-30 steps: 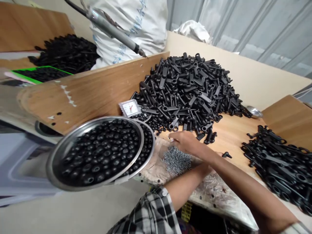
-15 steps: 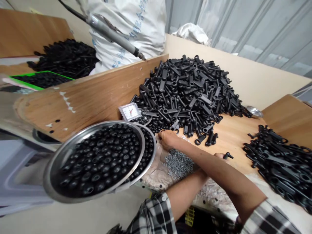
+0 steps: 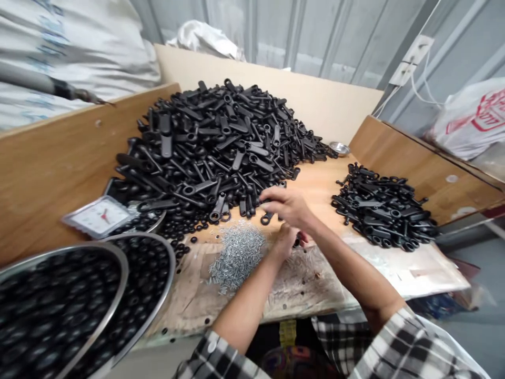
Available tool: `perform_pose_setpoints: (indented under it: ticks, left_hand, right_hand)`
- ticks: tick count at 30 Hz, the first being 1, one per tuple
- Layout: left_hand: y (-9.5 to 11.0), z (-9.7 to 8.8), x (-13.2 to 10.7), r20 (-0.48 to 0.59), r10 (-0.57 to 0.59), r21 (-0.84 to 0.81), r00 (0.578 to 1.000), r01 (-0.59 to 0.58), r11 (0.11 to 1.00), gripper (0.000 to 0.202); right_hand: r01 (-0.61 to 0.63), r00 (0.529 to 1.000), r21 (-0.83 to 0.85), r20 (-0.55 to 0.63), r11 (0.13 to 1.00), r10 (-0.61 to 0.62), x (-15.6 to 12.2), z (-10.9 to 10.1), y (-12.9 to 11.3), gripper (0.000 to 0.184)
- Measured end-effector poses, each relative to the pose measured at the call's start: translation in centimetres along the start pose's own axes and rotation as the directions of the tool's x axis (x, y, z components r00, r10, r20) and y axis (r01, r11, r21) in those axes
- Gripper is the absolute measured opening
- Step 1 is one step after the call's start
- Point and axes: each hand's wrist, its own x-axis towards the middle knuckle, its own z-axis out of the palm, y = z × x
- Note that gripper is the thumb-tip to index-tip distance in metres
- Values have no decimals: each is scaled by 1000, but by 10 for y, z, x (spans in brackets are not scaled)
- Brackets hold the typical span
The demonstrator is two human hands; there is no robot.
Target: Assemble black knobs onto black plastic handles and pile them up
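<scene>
The right hand [image 3: 291,206] is held low over the table [image 3: 315,184] with its fingers bent and a bit apart. A loose part [image 3: 267,217], black with a ring at its end, lies just under those fingers. The hand is blurry, so I cannot tell if it touches the part. Just below, on the near side, the left hand [image 3: 286,243] is curled up, and it seems to hold a dark piece [image 3: 296,241], mostly hidden by the fingers.

The step in hand looks like reaching for a part while the left hand minds its own piece. The next move seems to call for a small, neat pinch on one part, without bumping the others.

Left of the hands, very near, is a heap of shiny pins [image 3: 240,255]. Past the right hand, ahead and to the left, a big pile [image 3: 221,137] of black parts rises up. Off to the right is a smaller pile [image 3: 384,210]. Farther left are a clock [image 3: 98,217] and two bowls, a front bowl [image 3: 123,273] and a back bowl [image 3: 172,273], full of black balls [image 3: 47,305].
</scene>
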Motion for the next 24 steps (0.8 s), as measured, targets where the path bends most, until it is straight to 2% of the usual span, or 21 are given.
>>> perform_pose_setpoints:
  ticks: [2,4,6,8,10,12,15,18,20,24]
  left_hand:
    - [1,-1,2,-2,5,-48,1000,-5,999,25]
    - [2,-1,3,-39,17,-98,999,-21,995,33]
    - [3,0,3,-104,21,-122,994,-33,992,38]
    - [3,2,4,-176,7,-107,984,-27,994,34]
    - [3,3,4,-235,-8,-94,972,-14,996,29]
    - [1,3,4,-269,-4,-94,963,-22,995,27]
    - [-2,1,5,-273,44,-51,961,-60,997,25]
    - [-6,-2,5,-239,122,137,963,-90,986,20]
    - [-7,-5,5,-220,174,311,960,-100,945,18]
    - [-7,-9,5,-242,284,560,928,-106,821,18]
  right_hand:
    - [-62,974,178,-203,982,98,-21,-42,15,16]
    - [-83,915,307,-353,948,195,-42,-71,37,21]
    - [-72,854,412,-445,908,270,-61,-86,60,24]
    - [-79,809,519,-465,851,359,-75,-89,77,25]
    - [-113,798,640,-398,760,453,-84,-85,88,25]
    - [-158,817,741,-274,653,508,-90,-79,93,25]
    - [-227,863,827,-73,514,499,-93,-69,94,26]
    - [-308,879,843,75,441,470,-95,-61,94,24]
    - [-338,870,836,102,432,483,-96,-57,96,23]
    - [-331,836,842,54,425,546,-95,-54,99,20]
